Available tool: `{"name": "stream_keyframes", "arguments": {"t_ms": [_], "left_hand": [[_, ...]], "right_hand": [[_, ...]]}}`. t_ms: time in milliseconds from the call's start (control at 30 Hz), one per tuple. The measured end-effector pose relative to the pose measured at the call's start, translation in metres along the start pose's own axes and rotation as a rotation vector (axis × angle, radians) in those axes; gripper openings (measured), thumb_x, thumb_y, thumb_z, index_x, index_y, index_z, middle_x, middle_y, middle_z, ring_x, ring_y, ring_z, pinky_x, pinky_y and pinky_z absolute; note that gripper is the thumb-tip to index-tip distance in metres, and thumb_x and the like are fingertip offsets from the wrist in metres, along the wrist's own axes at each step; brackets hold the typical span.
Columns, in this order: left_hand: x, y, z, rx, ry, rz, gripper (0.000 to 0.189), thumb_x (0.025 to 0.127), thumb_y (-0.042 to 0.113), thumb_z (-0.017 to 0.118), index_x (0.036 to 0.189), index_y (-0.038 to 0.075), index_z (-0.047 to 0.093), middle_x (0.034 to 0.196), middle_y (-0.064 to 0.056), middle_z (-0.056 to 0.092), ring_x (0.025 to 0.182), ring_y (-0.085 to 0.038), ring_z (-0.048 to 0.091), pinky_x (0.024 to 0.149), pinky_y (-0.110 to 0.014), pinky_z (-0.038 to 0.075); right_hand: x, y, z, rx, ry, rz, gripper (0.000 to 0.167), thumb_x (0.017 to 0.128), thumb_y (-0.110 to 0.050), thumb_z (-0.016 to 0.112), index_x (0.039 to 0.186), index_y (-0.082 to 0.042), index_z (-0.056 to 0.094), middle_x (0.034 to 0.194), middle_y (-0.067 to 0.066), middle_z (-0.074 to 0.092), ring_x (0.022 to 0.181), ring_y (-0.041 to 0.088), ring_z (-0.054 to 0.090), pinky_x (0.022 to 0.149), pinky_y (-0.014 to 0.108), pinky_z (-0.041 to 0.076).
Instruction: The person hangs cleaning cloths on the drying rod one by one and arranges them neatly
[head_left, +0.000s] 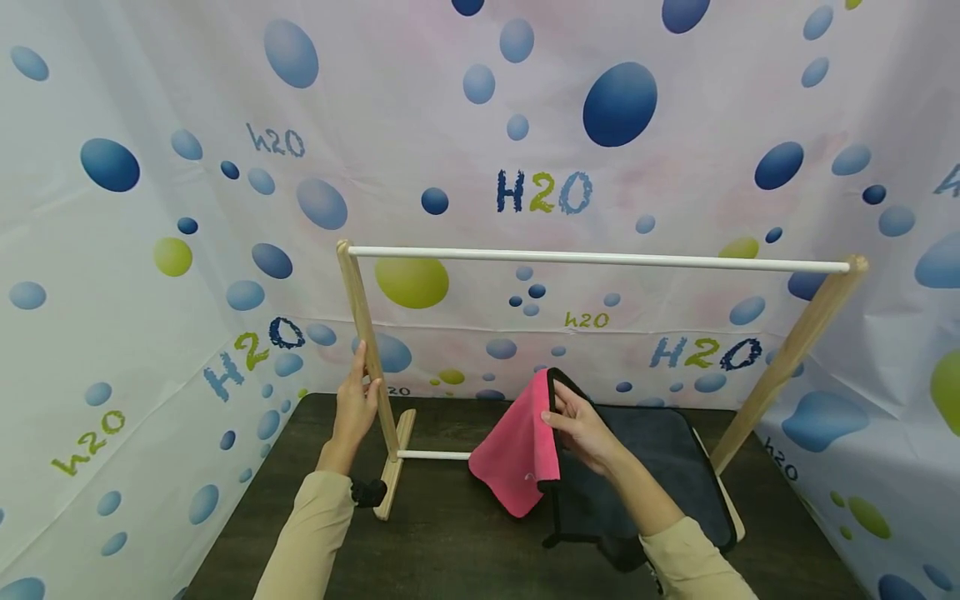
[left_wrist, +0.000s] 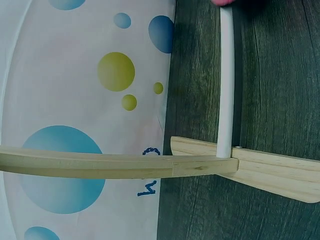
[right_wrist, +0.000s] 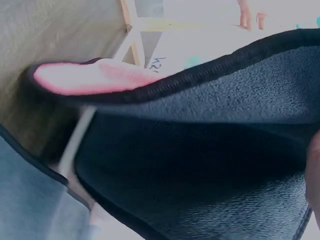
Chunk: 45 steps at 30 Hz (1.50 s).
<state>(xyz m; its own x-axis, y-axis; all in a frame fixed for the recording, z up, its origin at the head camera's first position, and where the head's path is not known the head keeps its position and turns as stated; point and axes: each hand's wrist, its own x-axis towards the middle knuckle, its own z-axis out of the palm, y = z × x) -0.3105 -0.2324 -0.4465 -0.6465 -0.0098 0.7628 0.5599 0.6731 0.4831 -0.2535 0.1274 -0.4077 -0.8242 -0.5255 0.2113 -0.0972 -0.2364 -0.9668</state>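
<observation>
A pink cloth piece [head_left: 513, 450] with black edging and a dark inner side [right_wrist: 240, 90] is raised over the table. My right hand [head_left: 588, 429] pinches its upper edge between thumb and fingers. To its right spreads a dark panel [head_left: 637, 467] with black binding; whether both are one piece I cannot tell. My left hand [head_left: 355, 412] touches the left wooden post [head_left: 365, 333] of a rack, its fingers lying fairly straight along the wood. The rack's white lower rail [left_wrist: 226, 80] runs behind the pink cloth.
The rack's white top rail [head_left: 600, 259] spans above both hands to the right wooden post [head_left: 787, 358]. A wooden foot [head_left: 393, 471] stands on the dark table [head_left: 450, 550] at the left. A printed curtain [head_left: 450, 125] hangs behind and at the sides.
</observation>
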Motion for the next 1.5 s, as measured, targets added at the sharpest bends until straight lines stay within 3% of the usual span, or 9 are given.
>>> {"name": "stream_keyframes", "arguments": {"t_ms": [133,267,667,1067,1267,1500], "left_hand": [[0.0,-0.001,0.0,0.002,0.004,0.003,0.08,0.081,-0.014,0.057,0.146,0.014,0.019,0.109,-0.034,0.051,0.094,-0.045,0.057,0.068,-0.048,0.052],[-0.001,-0.001,0.0,0.011,0.013,0.005,0.08,0.081,-0.014,0.057,0.146,0.015,0.019,0.107,-0.033,0.052,0.093,-0.045,0.058,0.068,-0.047,0.052],[-0.002,-0.001,0.0,0.01,0.027,0.005,0.081,0.08,-0.015,0.057,0.146,0.014,0.019,0.107,-0.034,0.051,0.094,-0.046,0.057,0.068,-0.048,0.052],[0.0,0.001,0.001,0.008,0.027,0.005,0.081,0.081,-0.015,0.056,0.146,0.015,0.018,0.11,-0.034,0.05,0.095,-0.045,0.056,0.069,-0.047,0.052],[0.0,0.003,0.001,0.011,0.031,0.01,0.08,0.08,-0.015,0.057,0.145,0.013,0.02,0.107,-0.034,0.052,0.094,-0.045,0.057,0.067,-0.048,0.052],[0.0,0.003,0.001,0.015,0.019,-0.003,0.08,0.081,-0.015,0.056,0.145,0.015,0.019,0.106,-0.034,0.052,0.094,-0.045,0.057,0.068,-0.048,0.052]], "right_hand": [[0.0,-0.014,-0.001,-0.019,-0.009,-0.003,0.064,0.093,-0.001,0.046,0.145,0.0,0.008,0.132,0.023,0.039,0.102,0.012,0.057,0.082,0.027,0.05],[0.0,-0.028,-0.003,-0.026,-0.018,-0.021,0.063,0.093,-0.001,0.046,0.144,0.0,0.009,0.124,0.013,0.048,0.102,0.014,0.058,0.081,0.029,0.051],[0.004,-0.076,-0.007,-0.115,-0.043,-0.083,0.062,0.092,0.0,0.048,0.143,-0.001,0.012,0.119,0.014,0.05,0.102,0.018,0.057,0.078,0.031,0.052],[0.006,-0.119,-0.013,-0.3,-0.11,-0.158,0.062,0.091,0.002,0.049,0.143,0.002,0.016,0.113,0.01,0.053,0.098,0.013,0.058,0.077,0.027,0.052],[0.011,-0.144,-0.01,-0.451,-0.105,-0.172,0.057,0.09,0.0,0.052,0.14,0.002,0.025,0.111,0.005,0.053,0.096,0.013,0.056,0.077,0.026,0.051],[0.022,-0.165,-0.001,-0.522,-0.105,-0.198,0.061,0.089,0.001,0.053,0.142,0.0,0.024,0.11,0.006,0.053,0.093,0.014,0.056,0.074,0.028,0.052]]}}
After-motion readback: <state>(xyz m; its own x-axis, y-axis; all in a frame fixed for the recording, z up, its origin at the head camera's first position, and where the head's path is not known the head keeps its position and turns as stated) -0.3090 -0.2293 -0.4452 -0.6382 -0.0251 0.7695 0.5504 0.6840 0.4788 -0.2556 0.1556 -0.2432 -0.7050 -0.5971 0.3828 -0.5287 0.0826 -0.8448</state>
